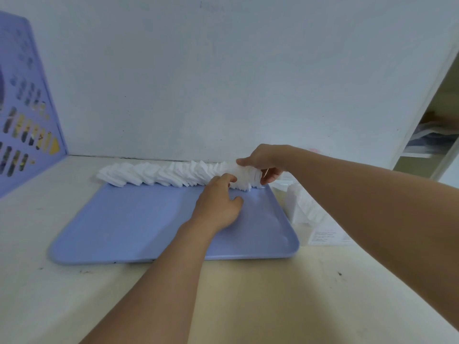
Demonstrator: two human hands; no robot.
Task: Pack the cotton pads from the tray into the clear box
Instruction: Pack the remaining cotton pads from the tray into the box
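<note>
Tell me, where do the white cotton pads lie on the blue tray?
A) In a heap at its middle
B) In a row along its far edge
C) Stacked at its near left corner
B: the cotton pads run in a long row along the far edge of the tray, whose middle is bare.

Your left hand (218, 207) and right hand (260, 162) are both bare, with no glove, ring or other item visible on the fingers. Both forearms are uncovered from the wrist to the lower edge of the view, and neither wrist carries a watch or band. No sleeve edge is visible on either arm.
</note>
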